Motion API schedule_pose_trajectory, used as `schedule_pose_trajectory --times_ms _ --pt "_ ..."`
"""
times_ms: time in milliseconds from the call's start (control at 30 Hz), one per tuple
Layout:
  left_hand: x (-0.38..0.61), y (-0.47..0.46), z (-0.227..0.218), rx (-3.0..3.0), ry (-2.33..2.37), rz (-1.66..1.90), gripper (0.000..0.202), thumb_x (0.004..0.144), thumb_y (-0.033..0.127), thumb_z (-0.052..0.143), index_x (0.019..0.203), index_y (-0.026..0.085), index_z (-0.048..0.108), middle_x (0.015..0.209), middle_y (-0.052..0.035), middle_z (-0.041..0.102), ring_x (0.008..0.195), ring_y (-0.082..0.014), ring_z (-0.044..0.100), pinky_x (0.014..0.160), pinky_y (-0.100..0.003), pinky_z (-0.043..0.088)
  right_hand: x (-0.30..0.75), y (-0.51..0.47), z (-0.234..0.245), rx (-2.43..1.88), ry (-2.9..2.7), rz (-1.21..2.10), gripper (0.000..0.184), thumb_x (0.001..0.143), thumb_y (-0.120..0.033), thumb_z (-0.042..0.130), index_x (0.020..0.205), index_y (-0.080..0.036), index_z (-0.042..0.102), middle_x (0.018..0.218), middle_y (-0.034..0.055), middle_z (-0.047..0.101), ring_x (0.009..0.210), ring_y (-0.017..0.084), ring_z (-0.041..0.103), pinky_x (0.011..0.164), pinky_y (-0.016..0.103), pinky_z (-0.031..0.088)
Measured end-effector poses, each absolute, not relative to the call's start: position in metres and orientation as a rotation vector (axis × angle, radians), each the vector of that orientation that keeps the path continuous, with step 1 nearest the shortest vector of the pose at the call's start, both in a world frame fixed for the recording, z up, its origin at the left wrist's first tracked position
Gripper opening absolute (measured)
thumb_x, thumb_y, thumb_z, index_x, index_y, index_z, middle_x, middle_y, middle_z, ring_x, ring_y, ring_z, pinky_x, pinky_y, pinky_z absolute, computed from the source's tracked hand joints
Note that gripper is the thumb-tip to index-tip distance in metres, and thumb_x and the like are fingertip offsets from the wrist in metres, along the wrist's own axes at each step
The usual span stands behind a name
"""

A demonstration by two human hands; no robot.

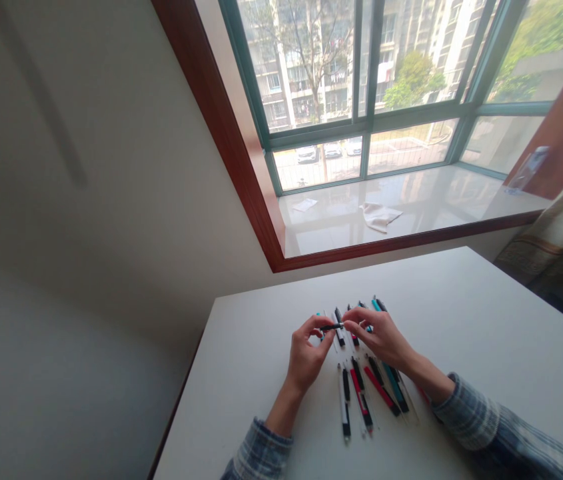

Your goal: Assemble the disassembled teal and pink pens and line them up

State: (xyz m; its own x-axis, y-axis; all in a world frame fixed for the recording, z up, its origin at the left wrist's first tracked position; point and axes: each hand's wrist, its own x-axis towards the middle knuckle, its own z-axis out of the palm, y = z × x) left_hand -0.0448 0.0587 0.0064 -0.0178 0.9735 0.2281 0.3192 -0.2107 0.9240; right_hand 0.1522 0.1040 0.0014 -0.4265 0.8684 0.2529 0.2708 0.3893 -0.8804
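Note:
My left hand (pixel 306 360) is closed, with its thumb and fingertips pinching a short black pen part (pixel 330 327) held level above the table. My right hand (pixel 384 337) comes in from the other side, fingertips pinched at the pale end of that same part. Whether a smaller piece sits between the right fingertips is too small to make out. Beneath and in front of both hands lie pens and pen parts in two rough rows, among them a white and black pen (pixel 344 407), a red and black pen (pixel 361 397) and a teal barrel (pixel 395 387).
The white table (pixel 241 373) has its far edge close to the wall and window sill. On the sill (pixel 421 200) lie a crumpled cloth (pixel 380 217) and a paper sheet (pixel 305 205). A curtain (pixel 556 227) hangs at the right.

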Motion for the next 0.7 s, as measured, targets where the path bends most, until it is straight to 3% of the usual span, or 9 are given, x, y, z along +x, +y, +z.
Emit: schedule_pose_trajectory --times_ms 67,233,400,700 --pt "-0.0449 0.0587 0.0072 1.589 1.375 1.249 0.009 0.09 0.027 0.067 0.093 0.02 0.072 0.092 -0.004 0.074 0.089 -0.0201 0.068 0.078 -0.031 0.05 0.1518 0.1037 0.0019 -0.945 -1.908 1.016 0.029 0.096 -0.048 0.061 0.1 -0.022 0.073 0.085 0.0031 0.075 0.077 0.018 0.068 0.071 0.029 0.054" --pt "-0.0452 0.0585 0.0097 1.588 1.378 1.243 0.01 0.09 0.029 0.067 0.093 0.021 0.072 0.093 -0.0038 0.074 0.089 -0.0203 0.068 0.078 -0.03 0.05 0.1524 0.1039 0.0022 -0.97 -1.962 0.962 0.032 0.099 -0.046 0.056 0.088 -0.022 0.074 0.075 0.0019 0.072 0.07 0.017 0.064 0.065 0.029 0.051" --pt "-0.0449 0.0583 0.0087 1.589 1.381 1.253 0.01 0.089 0.03 0.067 0.092 0.021 0.073 0.092 -0.0041 0.075 0.089 -0.0207 0.068 0.079 -0.031 0.051 0.1529 0.1038 0.0021 -0.938 -1.942 0.968 0.026 0.096 -0.045 0.061 0.097 -0.023 0.073 0.082 0.0025 0.074 0.075 0.018 0.066 0.069 0.03 0.053" --pt "-0.0455 0.0584 0.0095 1.612 1.382 1.242 0.011 0.09 0.03 0.069 0.093 0.021 0.074 0.093 -0.0042 0.075 0.089 -0.0204 0.068 0.079 -0.031 0.051 0.154 0.1022 0.0057 -0.959 -1.988 0.954 0.029 0.098 -0.044 0.057 0.087 -0.022 0.07 0.074 0.0008 0.07 0.068 0.016 0.061 0.064 0.028 0.049"
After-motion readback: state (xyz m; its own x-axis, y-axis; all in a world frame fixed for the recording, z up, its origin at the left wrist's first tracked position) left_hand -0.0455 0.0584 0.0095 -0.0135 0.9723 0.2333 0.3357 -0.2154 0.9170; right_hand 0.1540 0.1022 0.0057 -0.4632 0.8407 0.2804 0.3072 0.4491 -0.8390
